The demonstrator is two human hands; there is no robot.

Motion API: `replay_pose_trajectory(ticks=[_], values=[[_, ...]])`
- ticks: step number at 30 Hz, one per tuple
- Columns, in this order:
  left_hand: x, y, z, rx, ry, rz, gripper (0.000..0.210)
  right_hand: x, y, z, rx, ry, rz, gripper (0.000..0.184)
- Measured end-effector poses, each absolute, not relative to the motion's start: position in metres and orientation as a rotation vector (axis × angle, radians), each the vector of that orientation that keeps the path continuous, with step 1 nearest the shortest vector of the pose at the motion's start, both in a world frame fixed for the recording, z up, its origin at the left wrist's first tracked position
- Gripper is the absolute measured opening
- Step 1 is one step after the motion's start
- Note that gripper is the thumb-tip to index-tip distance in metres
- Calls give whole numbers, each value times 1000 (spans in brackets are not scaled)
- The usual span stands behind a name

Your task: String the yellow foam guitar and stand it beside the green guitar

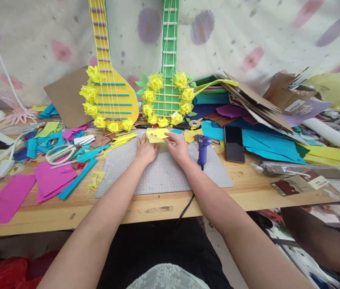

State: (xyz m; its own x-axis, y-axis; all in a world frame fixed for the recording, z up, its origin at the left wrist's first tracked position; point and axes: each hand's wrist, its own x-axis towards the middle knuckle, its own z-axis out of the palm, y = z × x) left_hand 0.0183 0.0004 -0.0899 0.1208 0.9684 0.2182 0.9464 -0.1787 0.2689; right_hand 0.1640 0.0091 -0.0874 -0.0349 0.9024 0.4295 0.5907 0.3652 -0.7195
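A piece of yellow paper (157, 132) lies over the grey cutting mat (164, 176), its near edge folded or lifted. My right hand (177, 147) pinches the paper's right edge between thumb and fingers. On the other side, my left hand (146, 149) rests on the mat at the paper's lower left corner, fingers apart and pointing forward; its fingertips are partly hidden. A purple glue gun (202, 150) stands just right of my right hand. Thin yellow paper strips (123, 140) lie to the left of my left hand.
Behind the mat stand a yellow paper instrument (115, 90) and a green one (169, 60), both trimmed with yellow flowers. Scissors (60, 154) and magenta sheets (54, 180) lie left. A phone (234, 143), blue paper (269, 138) and cardboard (254, 96) crowd the right.
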Motion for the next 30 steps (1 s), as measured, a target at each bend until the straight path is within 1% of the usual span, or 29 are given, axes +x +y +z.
replay_pose_trajectory(ticks=[2,5,8,10,13,15,17,19,24,27,30], values=[[9,1,-89,2278,2056,552,48,165,9,-87,-1374,-1787,428,27],[-9,-3,-88,2212,2148,727,57,165,9,-88,-1386,-1878,441,25],[-20,-13,-85,2373,1965,870,61,163,9,-89,-1376,-1940,474,25],[-20,-21,-83,2460,1836,870,53,161,8,-89,-1386,-1961,496,26],[-13,-30,-81,2417,1831,805,33,161,4,-87,-1340,-2011,561,28],[-10,-33,-81,2359,1858,779,24,163,2,-85,-1251,-2083,597,38],[-9,-34,-82,2292,1877,785,21,165,0,-84,-1164,-2161,592,52],[-11,-35,-82,2221,1866,805,23,167,1,-84,-1140,-2195,568,57],[-17,-32,-84,2064,1798,916,33,166,6,-86,-1289,-2086,602,48],[-18,-29,-86,1890,1803,1024,40,163,8,-89,-1382,-2043,655,49],[-18,-28,-87,1733,1856,1106,41,159,11,-93,-1433,-2008,683,52]])
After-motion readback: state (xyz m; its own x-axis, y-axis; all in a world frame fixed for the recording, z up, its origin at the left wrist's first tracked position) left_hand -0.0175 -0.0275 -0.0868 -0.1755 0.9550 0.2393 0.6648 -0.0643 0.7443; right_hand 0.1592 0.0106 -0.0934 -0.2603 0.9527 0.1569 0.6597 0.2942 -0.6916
